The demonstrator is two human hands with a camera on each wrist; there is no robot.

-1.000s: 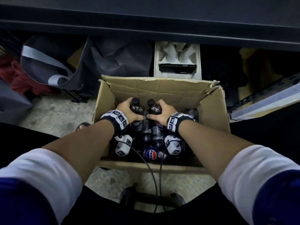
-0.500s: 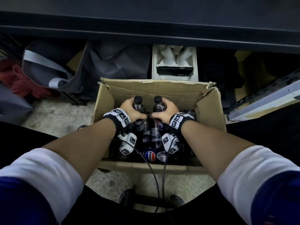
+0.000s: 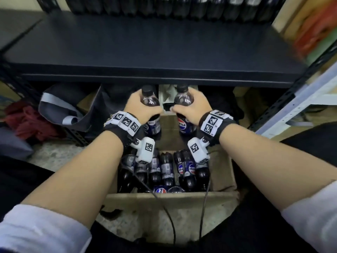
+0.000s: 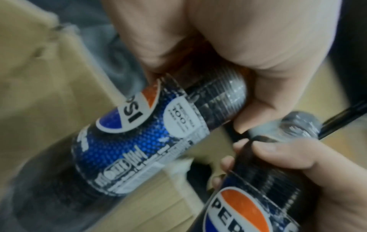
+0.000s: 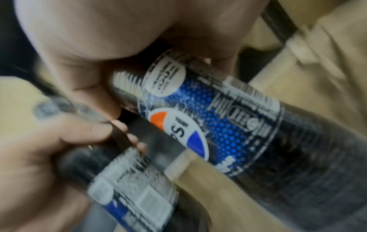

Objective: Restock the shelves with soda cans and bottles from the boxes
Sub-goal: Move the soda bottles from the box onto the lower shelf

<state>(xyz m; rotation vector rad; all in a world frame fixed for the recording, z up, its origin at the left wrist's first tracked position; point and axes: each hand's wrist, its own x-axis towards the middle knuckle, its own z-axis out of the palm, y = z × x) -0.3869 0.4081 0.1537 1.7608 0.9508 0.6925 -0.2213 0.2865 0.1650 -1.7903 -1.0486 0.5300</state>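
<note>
A big dark shelf [image 3: 155, 50] is in front of me, with a row of bottles [image 3: 164, 4] at its back. Below sits a cardboard box [image 3: 221, 172] with more Pepsi bottles [image 3: 168, 169] inside. My left hand [image 3: 139, 108] wraps its fingers [image 4: 248, 109] around one Pepsi bottle [image 3: 150, 106]. My right hand [image 3: 194, 109] wraps around another Pepsi bottle [image 3: 184, 106]. Both are up above the box, just under the shelf edge.
</note>
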